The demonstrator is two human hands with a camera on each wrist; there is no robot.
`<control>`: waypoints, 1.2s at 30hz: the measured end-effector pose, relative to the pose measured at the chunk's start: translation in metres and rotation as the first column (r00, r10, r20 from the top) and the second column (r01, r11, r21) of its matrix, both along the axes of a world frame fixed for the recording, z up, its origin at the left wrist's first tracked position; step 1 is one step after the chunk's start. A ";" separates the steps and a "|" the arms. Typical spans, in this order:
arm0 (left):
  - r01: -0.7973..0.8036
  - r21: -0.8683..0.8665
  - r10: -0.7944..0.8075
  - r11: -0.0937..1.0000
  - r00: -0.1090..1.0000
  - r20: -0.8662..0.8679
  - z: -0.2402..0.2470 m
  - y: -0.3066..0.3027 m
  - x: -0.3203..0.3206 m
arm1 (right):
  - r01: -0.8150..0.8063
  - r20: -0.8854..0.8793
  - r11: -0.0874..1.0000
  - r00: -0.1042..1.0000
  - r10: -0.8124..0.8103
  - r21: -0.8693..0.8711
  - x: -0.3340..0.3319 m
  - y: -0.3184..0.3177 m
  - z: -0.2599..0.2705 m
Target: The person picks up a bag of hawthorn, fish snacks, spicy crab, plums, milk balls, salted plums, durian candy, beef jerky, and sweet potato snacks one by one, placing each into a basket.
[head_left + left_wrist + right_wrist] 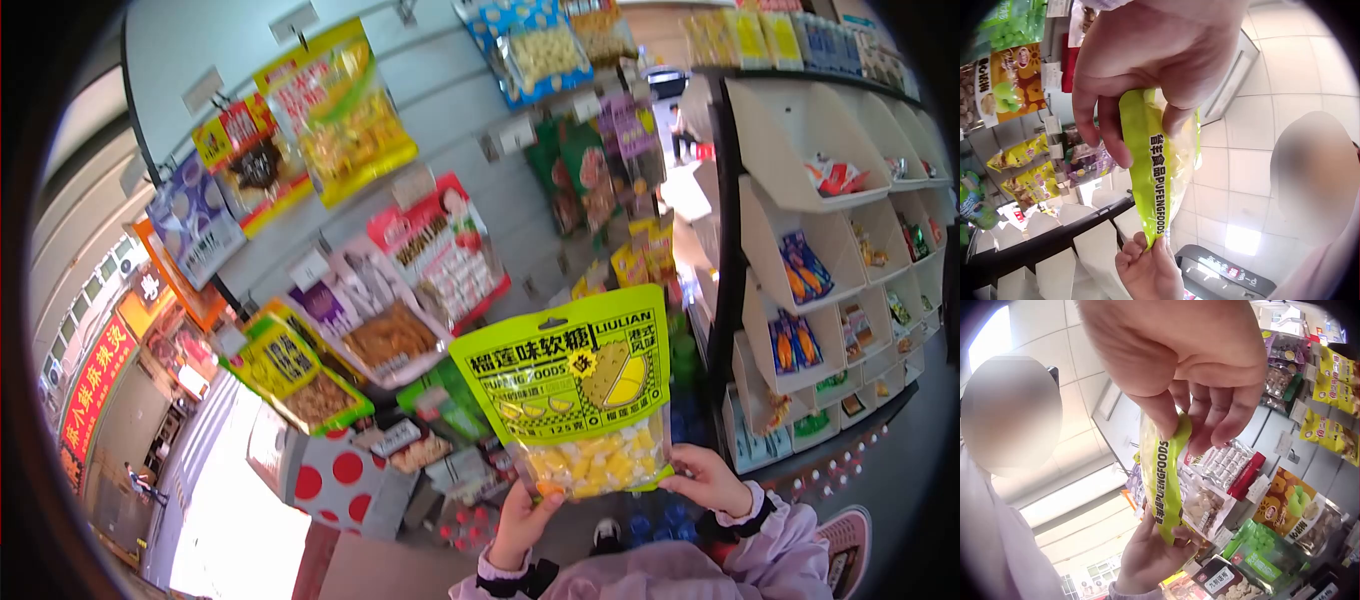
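Observation:
A yellow-green bag of durian soft candy (575, 390) is held up in front of the person, its printed front facing the head camera. Yellow and white pieces show through its clear lower part. At the lower left corner the left hand (525, 520) pinches the bag between thumb and fingers. The right hand (708, 482) grips the lower right corner in the same way. From the left wrist view the bag's bottom edge (1150, 169) runs between both hands. In the right wrist view, the right hand (1191, 381) has its thumb and fingers on either side of that edge.
A slatted wall (450, 130) with hanging snack bags stands ahead, among them a yellow bag (345, 115) and a pink-topped bag (440, 245). White bins (800, 140) with packets line the right. A red-dotted white box (345, 480) sits low left, beside the open street.

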State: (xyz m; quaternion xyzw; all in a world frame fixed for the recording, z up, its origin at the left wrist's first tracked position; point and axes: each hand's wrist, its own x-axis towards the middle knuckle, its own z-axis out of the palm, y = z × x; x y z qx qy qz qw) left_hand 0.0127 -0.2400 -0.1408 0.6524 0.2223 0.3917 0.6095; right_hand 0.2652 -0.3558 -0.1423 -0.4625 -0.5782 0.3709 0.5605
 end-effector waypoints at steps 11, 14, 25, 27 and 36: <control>0.065 0.369 -0.143 0.927 0.971 0.190 0.150 0.116 0.068 | 0.187 -0.155 0.892 0.979 -0.133 0.413 0.033 0.120 0.118; -0.014 0.443 -0.105 0.896 0.965 0.242 0.195 0.151 0.089 | 0.233 -0.193 0.848 0.968 -0.158 0.476 0.038 0.159 0.164; -0.040 0.523 -0.099 0.852 0.967 0.235 0.312 0.232 0.109 | 0.022 -0.228 0.864 0.968 0.108 0.503 0.069 0.274 0.264; -0.059 0.522 -0.079 0.851 0.968 0.237 0.324 0.241 0.113 | 0.061 -0.244 0.865 0.967 0.072 0.498 0.069 0.287 0.276; -0.118 0.471 0.000 0.874 0.970 0.244 0.356 0.253 0.126 | 0.107 -0.292 0.835 0.954 0.067 0.539 0.075 0.311 0.305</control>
